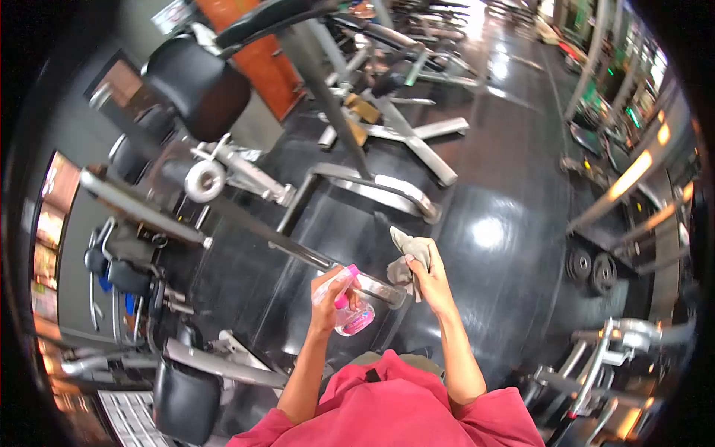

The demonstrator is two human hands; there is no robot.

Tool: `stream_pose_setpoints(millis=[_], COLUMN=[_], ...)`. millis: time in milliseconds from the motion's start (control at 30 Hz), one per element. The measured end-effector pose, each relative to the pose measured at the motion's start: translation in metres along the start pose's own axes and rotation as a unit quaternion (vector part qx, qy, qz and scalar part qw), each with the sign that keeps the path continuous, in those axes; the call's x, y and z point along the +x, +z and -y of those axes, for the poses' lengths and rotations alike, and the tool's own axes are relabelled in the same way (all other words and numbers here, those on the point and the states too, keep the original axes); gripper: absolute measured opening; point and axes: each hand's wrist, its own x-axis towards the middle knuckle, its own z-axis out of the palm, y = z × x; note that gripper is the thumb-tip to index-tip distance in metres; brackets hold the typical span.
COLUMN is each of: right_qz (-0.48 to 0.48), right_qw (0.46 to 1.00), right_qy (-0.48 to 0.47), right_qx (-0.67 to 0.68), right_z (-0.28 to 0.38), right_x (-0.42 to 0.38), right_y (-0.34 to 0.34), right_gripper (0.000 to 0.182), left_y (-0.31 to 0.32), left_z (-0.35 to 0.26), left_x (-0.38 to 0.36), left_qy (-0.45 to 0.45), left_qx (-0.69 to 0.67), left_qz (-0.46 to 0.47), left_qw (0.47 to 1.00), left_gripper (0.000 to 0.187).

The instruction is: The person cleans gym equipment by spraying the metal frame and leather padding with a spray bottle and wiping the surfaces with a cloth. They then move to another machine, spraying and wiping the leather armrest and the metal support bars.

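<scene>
My left hand (325, 296) is wrapped round a clear spray bottle (353, 319) with a pink nozzle and pink liquid or label. To its right, my right hand (432, 277) grips a crumpled light grey cloth (407, 252), whose ends hang below and stick out above the fingers. Both hands are held out in front of the red shirt, apart from each other. Beneath and behind the bottle runs the metal base bar (380, 290) of a gym machine; whether either hand touches it cannot be told.
A machine with a black pad (195, 88) stands at the upper left, its frame (335, 177) reaching the floor ahead. Another black seat (186, 401) is at the lower left. Weight plates (602, 273) and a metal machine (596, 372) are on the right. Dark floor (484, 186) runs forward.
</scene>
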Motion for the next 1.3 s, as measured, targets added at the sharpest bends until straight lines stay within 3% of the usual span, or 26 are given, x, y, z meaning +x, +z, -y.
stream_pose_setpoints(millis=[100,133,267,367,400,467,500,533,633,767,833,900,933,1033,1133,1200,1300], right_qz=[0.073,0.082,0.184,0.262,0.303,0.342,0.359,0.343,0.363,0.34,0.368,0.388,0.367,0.404,0.411,0.384,0.344], right_qw=[0.996,0.996,0.981,0.946,0.931,0.917,0.907,0.895,0.869,0.82,0.805,0.824,0.795,0.761,0.737,0.7,0.656], right_qy=[-0.001,-0.016,-0.023,-0.119,-0.065,-0.056,-0.054,-0.219,-0.215,-0.316,-0.331,-0.339,-0.409,-0.411,-0.448,-0.527,-0.578], right_qx=[0.055,0.017,-0.053,-0.151,-0.193,-0.196,-0.213,-0.181,-0.26,-0.336,-0.326,-0.235,-0.258,-0.298,-0.296,-0.292,-0.342], right_z=[-0.002,0.007,0.015,0.028,0.04,0.049,0.054,0.038,0.049,0.076,0.083,0.087,0.096,0.128,0.156,0.173,0.213], right_x=[0.013,0.014,0.017,0.012,0.008,0.004,0.001,0.004,0.003,0.0,0.004,0.009,0.01,0.013,0.023,0.034,0.046], right_y=[0.026,0.04,0.082,0.123,0.134,0.163,0.177,0.194,0.228,0.265,0.28,0.292,0.294,0.299,0.307,0.317,0.32], right_gripper=[0.026,0.018,0.023,0.03,0.029,0.031,0.032,0.035,0.037,0.04,0.041,0.041,0.043,0.043,0.029,0.022,0.023], left_y=[-0.011,-0.015,-0.037,-0.056,-0.063,-0.076,-0.084,-0.089,-0.103,-0.109,-0.108,-0.099,-0.096,-0.086,-0.075,-0.068,-0.068], left_z=[-0.026,-0.034,-0.055,-0.079,-0.085,-0.099,-0.104,-0.11,-0.128,-0.153,-0.16,-0.17,-0.174,-0.184,-0.199,-0.21,-0.224], left_x=[-0.015,-0.022,-0.046,-0.062,-0.067,-0.075,-0.082,-0.087,-0.101,-0.111,-0.115,-0.115,-0.115,-0.112,-0.103,-0.096,-0.089], left_qy=[0.043,0.052,0.088,0.116,0.134,0.15,0.169,0.183,0.201,0.225,0.239,0.25,0.254,0.293,0.302,0.304,0.301], left_qx=[0.018,0.017,-0.004,-0.012,-0.012,0.011,-0.007,-0.011,-0.002,0.051,0.059,0.069,0.067,0.074,0.096,0.097,0.084], left_qz=[-0.075,-0.084,-0.119,-0.133,-0.143,-0.189,-0.184,-0.199,-0.232,-0.284,-0.309,-0.367,-0.382,-0.432,-0.456,-0.485,-0.464], left_qw=[0.996,0.995,0.989,0.984,0.981,0.97,0.968,0.963,0.952,0.931,0.919,0.893,0.886,0.85,0.832,0.814,0.829], left_gripper=[0.05,0.049,0.045,0.043,0.043,0.051,0.044,0.044,0.042,0.04,0.038,0.037,0.038,0.04,0.043,0.045,0.041])
